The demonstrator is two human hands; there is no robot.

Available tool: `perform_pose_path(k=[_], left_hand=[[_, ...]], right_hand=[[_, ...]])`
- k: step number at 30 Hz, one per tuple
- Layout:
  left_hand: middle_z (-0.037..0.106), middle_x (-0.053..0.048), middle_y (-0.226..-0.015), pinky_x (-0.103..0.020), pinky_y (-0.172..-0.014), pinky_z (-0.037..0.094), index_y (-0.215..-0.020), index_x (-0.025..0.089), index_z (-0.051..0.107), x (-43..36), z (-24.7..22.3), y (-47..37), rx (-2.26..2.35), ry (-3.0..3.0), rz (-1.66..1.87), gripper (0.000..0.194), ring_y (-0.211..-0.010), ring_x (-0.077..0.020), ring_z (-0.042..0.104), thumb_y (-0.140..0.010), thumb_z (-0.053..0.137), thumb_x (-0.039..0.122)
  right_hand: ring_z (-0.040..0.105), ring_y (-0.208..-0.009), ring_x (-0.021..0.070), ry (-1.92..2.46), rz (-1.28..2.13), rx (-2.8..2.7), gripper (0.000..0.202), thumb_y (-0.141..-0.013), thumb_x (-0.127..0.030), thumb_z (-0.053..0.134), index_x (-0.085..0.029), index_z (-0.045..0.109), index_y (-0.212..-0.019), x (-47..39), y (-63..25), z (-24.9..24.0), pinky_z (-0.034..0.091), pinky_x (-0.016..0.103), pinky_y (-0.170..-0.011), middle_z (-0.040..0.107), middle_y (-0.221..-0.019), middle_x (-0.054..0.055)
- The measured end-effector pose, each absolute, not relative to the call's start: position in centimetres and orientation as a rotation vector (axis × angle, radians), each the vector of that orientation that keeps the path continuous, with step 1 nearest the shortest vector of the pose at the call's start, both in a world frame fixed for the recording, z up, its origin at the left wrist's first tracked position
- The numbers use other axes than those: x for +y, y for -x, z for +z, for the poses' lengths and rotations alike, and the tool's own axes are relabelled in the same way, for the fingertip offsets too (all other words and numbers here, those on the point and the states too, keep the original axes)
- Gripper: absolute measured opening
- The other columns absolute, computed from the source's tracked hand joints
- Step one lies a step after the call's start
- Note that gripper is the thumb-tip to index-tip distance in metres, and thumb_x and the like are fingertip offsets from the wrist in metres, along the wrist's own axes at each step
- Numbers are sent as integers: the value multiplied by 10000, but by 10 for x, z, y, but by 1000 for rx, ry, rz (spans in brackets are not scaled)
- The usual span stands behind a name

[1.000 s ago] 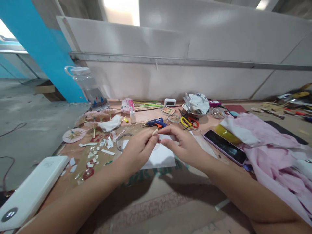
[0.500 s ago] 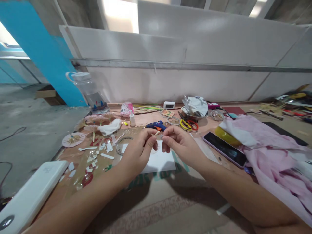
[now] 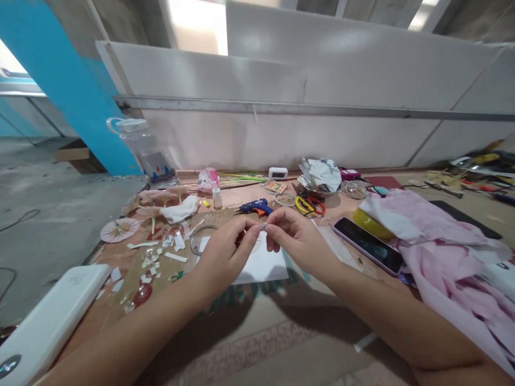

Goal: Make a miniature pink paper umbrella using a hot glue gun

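Cluttered brown work table [image 3: 257,348] runs along a white panelled wall, and both hands meet right over the middle of it. Left hand [image 3: 225,252] has its thumb and forefinger pressed together on a tiny pale piece [image 3: 263,226], and right hand [image 3: 295,238] pinches the same piece from the other side, fingertips almost touching. The piece sits up in the air between the two hands, above a white paper sheet [image 3: 263,262] lying flat on the table. Just behind the fingers lies a blue glue gun [image 3: 253,206]. Off to the right, a dark phone [image 3: 368,245] rests beside a heap of pink cloth [image 3: 438,236]. On the left, paper umbrellas [image 3: 119,229] and white paper scraps [image 3: 161,252] are scattered about, with a white power bank [image 3: 48,321] at the near left edge.
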State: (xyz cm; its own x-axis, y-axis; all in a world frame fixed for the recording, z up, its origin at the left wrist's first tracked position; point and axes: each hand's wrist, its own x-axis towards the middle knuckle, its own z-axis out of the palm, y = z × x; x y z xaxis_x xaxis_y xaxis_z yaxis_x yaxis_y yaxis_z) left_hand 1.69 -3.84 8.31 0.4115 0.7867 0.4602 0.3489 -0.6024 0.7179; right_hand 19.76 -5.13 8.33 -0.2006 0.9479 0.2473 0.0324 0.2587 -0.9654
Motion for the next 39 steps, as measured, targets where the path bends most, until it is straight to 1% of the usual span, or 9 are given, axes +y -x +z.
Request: perform_pose_path(k=[8, 10, 15, 19, 24, 30, 33, 36, 39], left_hand=[[583, 21, -706, -255, -614, 395, -842, 198, 599, -39, 81, -18, 951, -2122, 1114, 259, -642, -132, 518, -1010, 459, 335], [577, 23, -699, -253, -613, 392, -834, 199, 594, -39, 81, -18, 946, -2113, 1104, 263, -637, -131, 513, -1010, 455, 335], [559, 22, -685, -256, -600, 383, -817, 196, 588, -40, 83, -17, 956, -2072, 1074, 281, -634, -132, 511, -1000, 452, 360], [540, 21, -670, -256, -579, 376, -791, 195, 586, -40, 84, -18, 961, -2015, 1048, 305, -619, -130, 492, -984, 465, 396], [562, 21, -695, -241, -559, 386, -843, 195, 589, -39, 82, -20, 947, -1892, 1084, 280, -616, -120, 498, -965, 522, 438], [528, 32, -659, -236, -539, 369, -802, 195, 562, -39, 81, -19, 930, -1871, 1095, 266, -587, -111, 478, -946, 542, 419], [542, 24, -673, -243, -544, 380, -818, 194, 565, -39, 81, -18, 930, -1866, 1082, 273, -597, -118, 498, -948, 538, 432], [556, 22, -690, -237, -545, 388, -841, 191, 572, -39, 79, -19, 925, -1866, 1097, 260, -600, -114, 507, -954, 543, 423], [568, 32, -709, -219, -537, 402, -946, 196, 573, -39, 76, -21, 900, -1838, 1163, 202, -601, -108, 526, -958, 562, 397]], right_hand=[[591, -556, 112, 961, 1137, -1510, 331, -883, -499, 717, -214, 550, -884, -52, -198, 84, 455, 245, -536, 610, -604, -52], [590, -554, 110, 963, 1135, -1509, 308, -888, -475, 718, -213, 558, -898, -52, -198, 83, 454, 242, -536, 613, -604, -53], [604, -571, 112, 981, 1078, -1557, 196, -932, -381, 669, -204, 642, -1013, -54, -198, 82, 475, 253, -567, 621, -615, -49], [605, -570, 111, 967, 1049, -1561, 201, -926, -396, 675, -201, 649, -966, -54, -198, 82, 469, 252, -558, 613, -617, -46], [603, -566, 114, 935, 1048, -1544, 239, -914, -437, 692, -209, 624, -930, -54, -197, 81, 467, 255, -546, 607, -620, -46], [605, -588, 114, 913, 1035, -1590, 171, -951, -340, 657, -226, 659, -1078, -57, -200, 80, 480, 261, -578, 608, -636, -51], [610, -600, 114, 899, 1050, -1588, 160, -949, -361, 659, -220, 667, -1024, -57, -200, 79, 487, 262, -580, 612, -665, -41], [605, -589, 112, 901, 1064, -1566, 203, -934, -401, 675, -208, 650, -990, -57, -198, 80, 482, 259, -569, 609, -654, -43], [599, -581, 108, 917, 1070, -1541, 217, -923, -408, 685, -200, 637, -965, -56, -197, 81, 477, 253, -562, 608, -642, -43]])
